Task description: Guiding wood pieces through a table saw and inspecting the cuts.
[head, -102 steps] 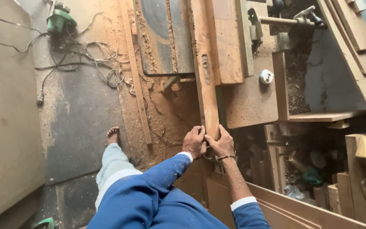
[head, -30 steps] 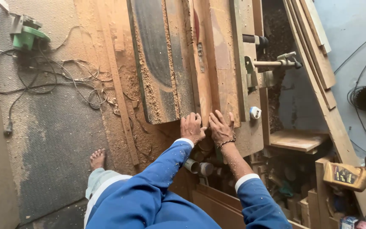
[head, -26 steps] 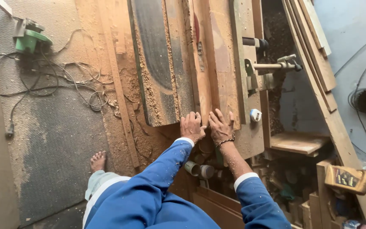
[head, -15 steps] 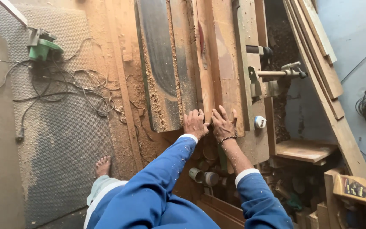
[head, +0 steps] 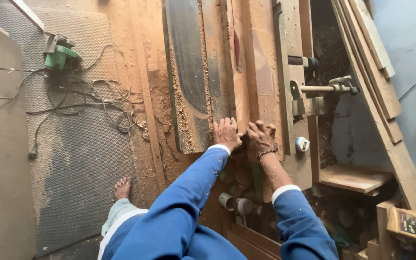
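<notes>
A long narrow wooden plank (head: 240, 72) lies lengthwise on the dusty metal table of a woodworking machine (head: 188, 72), against its fence (head: 280, 72). My left hand (head: 226, 133) presses flat on the plank's near end. Beside it, my right hand (head: 261, 138), with a bracelet at the wrist, grips the same end. Both arms wear blue sleeves. The plank's very end is hidden under my hands.
Sawdust covers the floor left of the machine. A green power tool (head: 59, 53) with tangled cables (head: 87, 103) lies on a grey mat. My bare foot (head: 122, 187) stands near the machine. Planks (head: 371, 72) lean at the right; a tape measure (head: 302, 144) rests on the machine.
The plank has slid forward along the machine table, away from me. My hands have followed it onto the table's near end, and my arms are stretched further out.
</notes>
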